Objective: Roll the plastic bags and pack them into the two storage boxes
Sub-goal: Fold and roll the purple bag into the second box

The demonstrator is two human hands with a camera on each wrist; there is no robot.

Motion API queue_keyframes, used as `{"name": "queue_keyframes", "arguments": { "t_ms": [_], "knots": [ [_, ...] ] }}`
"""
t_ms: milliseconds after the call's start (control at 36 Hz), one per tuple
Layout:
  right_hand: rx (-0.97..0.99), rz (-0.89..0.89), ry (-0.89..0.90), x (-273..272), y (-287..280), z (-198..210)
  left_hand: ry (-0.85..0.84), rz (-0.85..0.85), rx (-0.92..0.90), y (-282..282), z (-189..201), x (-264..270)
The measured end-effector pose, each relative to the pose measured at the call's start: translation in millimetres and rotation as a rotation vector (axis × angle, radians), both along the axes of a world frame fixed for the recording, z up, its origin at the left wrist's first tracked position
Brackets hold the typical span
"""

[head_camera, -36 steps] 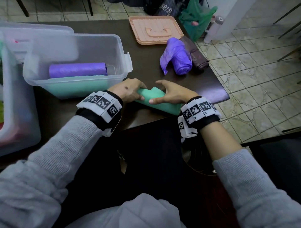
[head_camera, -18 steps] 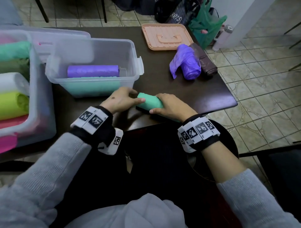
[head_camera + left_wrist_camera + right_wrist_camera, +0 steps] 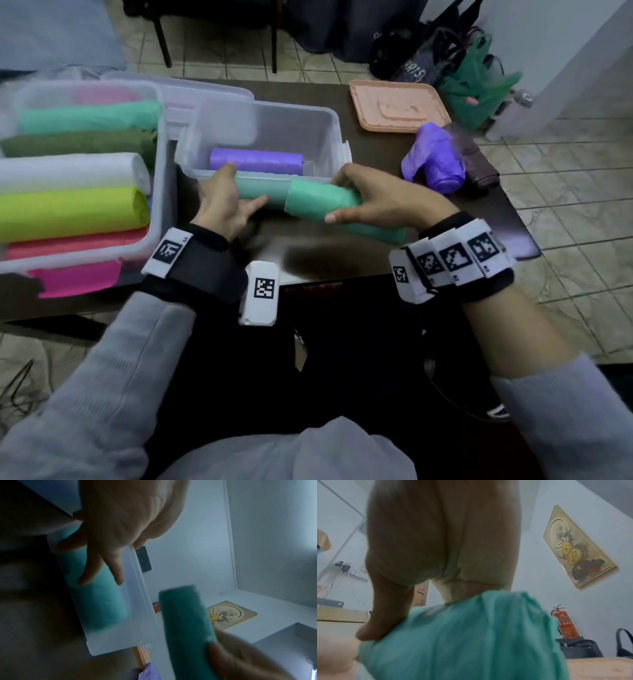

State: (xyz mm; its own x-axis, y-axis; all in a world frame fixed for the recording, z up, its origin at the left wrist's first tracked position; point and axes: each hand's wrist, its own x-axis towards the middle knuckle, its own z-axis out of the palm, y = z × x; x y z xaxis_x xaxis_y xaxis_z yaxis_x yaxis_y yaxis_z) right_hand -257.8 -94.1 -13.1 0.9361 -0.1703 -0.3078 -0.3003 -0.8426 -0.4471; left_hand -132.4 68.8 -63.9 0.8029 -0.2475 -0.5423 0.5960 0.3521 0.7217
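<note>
The small box (image 3: 329,116) stands open-topped at 12 o'clock from the hands. Inside, a purple roll (image 3: 256,161) lies along the middle and a teal roll (image 3: 260,190) against the near wall; bare floor shows behind the purple roll. The left hand (image 3: 221,202) rests on the near rim, blocking its left end. At 9 o'clock the big box (image 3: 156,219) is packed with rolls. At 2 o'clock loose purple bags (image 3: 435,161) and a peach lid (image 3: 399,106) sit on the counter (image 3: 486,219), bare counter between them.
</note>
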Motion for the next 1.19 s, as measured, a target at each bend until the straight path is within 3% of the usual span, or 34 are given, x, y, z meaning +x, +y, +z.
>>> {"name": "queue_keyframes", "arguments": {
  "t_ms": [139, 306, 500, 583, 778, 861, 917, 1194],
  "knots": [
    [-0.002, -0.003, -0.168, 29, 10, 32, 0.016, 0.122, -0.032, -1, -5, -5],
    [-0.094, 0.049, -0.278, 84, 34, 33, -0.019, 0.143, -0.121, 4, -17, -24],
    [-0.173, 0.151, -0.157, 132, 56, 3, -0.028, 0.161, -0.194, 5, -20, -33],
    [-0.333, 0.2, -0.177, 142, 60, -2, -0.027, 0.17, -0.205, 7, -24, -33],
    [-0.681, 0.262, -0.429, 136, 62, 1, -0.042, 0.196, -0.179, 4, -30, -33],
    [-0.645, 0.157, -0.479, 138, 63, 5, -0.055, 0.21, -0.177, 5, -34, -33],
    [-0.589, 0.126, -0.422, 143, 61, 5, -0.051, 0.206, -0.182, 5, -35, -33],
    [-0.484, 0.24, -0.235, 143, 45, 3, -0.046, 0.191, -0.147, 2, -23, -30]
  ]
}}
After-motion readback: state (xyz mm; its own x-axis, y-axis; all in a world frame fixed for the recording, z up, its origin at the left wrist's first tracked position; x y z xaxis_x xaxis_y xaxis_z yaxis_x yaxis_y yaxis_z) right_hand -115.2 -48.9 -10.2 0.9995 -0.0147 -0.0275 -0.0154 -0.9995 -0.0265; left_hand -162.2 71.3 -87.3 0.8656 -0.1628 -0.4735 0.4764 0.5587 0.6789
